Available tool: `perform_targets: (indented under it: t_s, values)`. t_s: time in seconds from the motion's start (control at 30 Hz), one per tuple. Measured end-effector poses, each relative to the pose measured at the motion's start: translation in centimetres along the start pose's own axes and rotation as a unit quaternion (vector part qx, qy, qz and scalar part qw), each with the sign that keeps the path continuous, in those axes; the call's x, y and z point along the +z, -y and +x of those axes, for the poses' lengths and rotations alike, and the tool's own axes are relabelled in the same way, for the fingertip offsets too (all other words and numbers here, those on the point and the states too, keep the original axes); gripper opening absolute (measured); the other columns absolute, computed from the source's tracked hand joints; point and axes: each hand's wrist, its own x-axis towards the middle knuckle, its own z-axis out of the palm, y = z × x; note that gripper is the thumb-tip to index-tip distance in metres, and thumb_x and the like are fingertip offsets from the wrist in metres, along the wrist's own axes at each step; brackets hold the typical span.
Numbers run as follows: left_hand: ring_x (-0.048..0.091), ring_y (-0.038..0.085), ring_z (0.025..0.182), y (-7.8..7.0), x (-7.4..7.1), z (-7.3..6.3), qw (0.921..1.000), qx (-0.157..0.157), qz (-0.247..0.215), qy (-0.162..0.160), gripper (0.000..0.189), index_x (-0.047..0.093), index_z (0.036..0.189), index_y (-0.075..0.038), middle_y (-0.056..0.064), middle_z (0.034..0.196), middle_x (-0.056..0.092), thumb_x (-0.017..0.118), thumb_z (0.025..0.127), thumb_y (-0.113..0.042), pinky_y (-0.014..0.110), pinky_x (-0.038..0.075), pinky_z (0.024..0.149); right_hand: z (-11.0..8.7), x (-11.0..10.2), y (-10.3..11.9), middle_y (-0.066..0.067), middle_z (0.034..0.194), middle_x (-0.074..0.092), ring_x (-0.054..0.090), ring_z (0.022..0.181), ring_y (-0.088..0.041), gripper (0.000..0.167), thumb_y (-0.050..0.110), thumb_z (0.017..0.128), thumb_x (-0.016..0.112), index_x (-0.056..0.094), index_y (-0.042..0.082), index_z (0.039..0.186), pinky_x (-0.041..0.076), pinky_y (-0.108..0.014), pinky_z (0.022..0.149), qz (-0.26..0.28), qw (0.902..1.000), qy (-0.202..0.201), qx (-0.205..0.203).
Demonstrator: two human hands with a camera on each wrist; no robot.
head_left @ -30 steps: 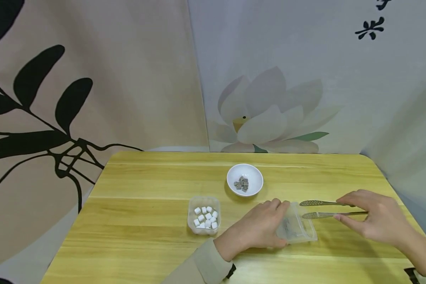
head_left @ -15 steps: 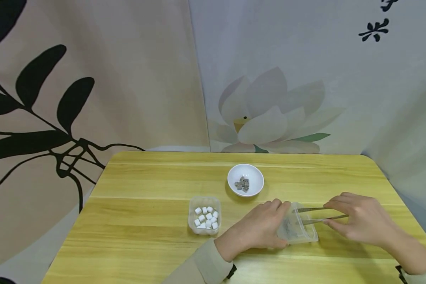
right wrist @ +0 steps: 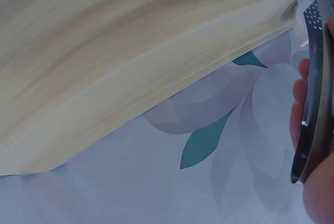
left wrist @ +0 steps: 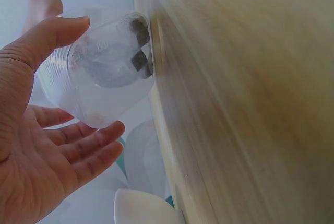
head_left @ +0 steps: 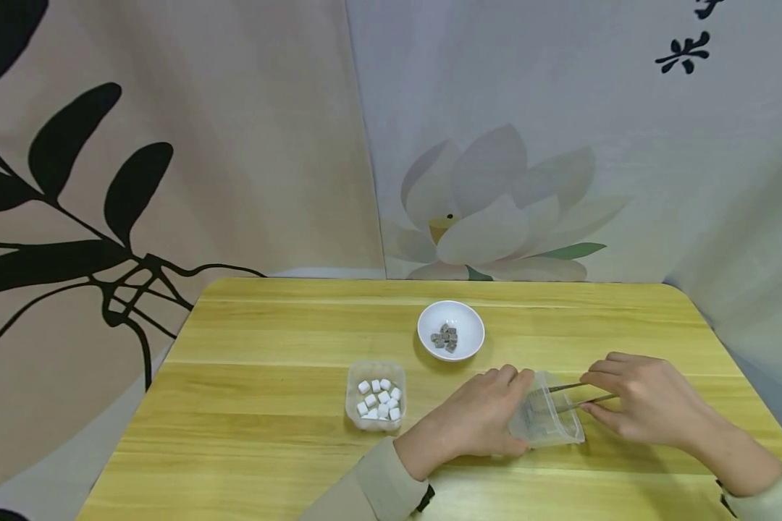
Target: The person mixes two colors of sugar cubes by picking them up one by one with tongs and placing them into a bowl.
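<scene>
My left hand (head_left: 472, 418) grips a clear plastic container (head_left: 554, 428) tipped on its side on the table, its mouth facing right. In the left wrist view the thumb lies along one side of it and the fingers along the other. A few dark cubes (left wrist: 139, 60) show through its base, down against the table side. My right hand (head_left: 654, 399) holds metal tongs (right wrist: 315, 83) with perforated tips, thumb on one arm and fingers on the other. The tong ends reach into the container's mouth, spread apart; the tips are blurred by the plastic.
A white bowl (head_left: 468, 329) with several grey-brown cubes (head_left: 444, 337) stands behind the tipped container. To the left, another clear container (head_left: 375, 369) sits upright with several white cubes (head_left: 383, 396). The wooden table (head_left: 247, 434) meets a printed curtain (head_left: 287, 145) at its far edge.
My right hand has moved left with the tongs, and their ends have gone from outside the container's mouth to inside it. The left hand and the container have stayed in place.
</scene>
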Motion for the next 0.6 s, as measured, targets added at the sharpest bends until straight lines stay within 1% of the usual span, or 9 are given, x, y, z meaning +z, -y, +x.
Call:
perform_targets:
  t_s: [0.13,0.23,0.47,0.6]
  values:
    - [0.05,0.006,0.091,-0.05,-0.03,-0.03,1.0,-0.001,-0.001,0.0,0.086,0.045,0.144,-0.01,-0.002,0.114,0.055,0.087,0.08,-0.049,0.017,0.045,0.08,0.28,0.06,-0.03,0.01,0.081,0.069,0.062,0.068,-0.008,0.062,0.06,0.107,0.037,0.076,0.019,0.082,0.051,-0.026,0.054,-0.004,0.9999,-0.001,-0.014]
    - [0.05,0.006,0.091,-0.02,-0.11,-0.03,1.0,-0.003,-0.002,0.001,0.087,0.045,0.144,-0.01,-0.003,0.114,0.055,0.087,0.079,-0.05,0.017,0.045,0.08,0.33,0.12,-0.07,0.009,0.081,0.07,0.062,0.068,-0.008,0.062,0.059,0.107,0.037,0.076,0.019,0.082,0.051,-0.026,0.054,-0.008,0.9998,-0.001,-0.016]
    - [0.052,0.006,0.094,-0.04,-0.17,0.02,1.0,-0.004,-0.003,0.007,0.092,0.043,0.148,-0.009,-0.001,0.118,0.056,0.087,0.08,-0.052,0.017,0.046,0.081,0.15,0.17,0.06,0.011,0.08,0.068,0.058,0.065,-0.004,0.063,0.06,0.108,0.036,0.076,0.019,0.08,0.046,-0.021,0.049,-0.008,1.0,-0.001,-0.006]
    - [0.05,0.005,0.092,0.02,-0.1,0.05,1.0,-0.005,-0.004,0.007,0.09,0.044,0.146,-0.009,-0.002,0.115,0.055,0.087,0.079,-0.052,0.016,0.045,0.079,-0.14,0.05,-0.06,0.01,0.078,0.069,0.058,0.063,-0.004,0.062,0.06,0.107,0.039,0.076,0.019,0.08,0.045,-0.021,0.048,-0.009,0.9998,-0.016,0.007]
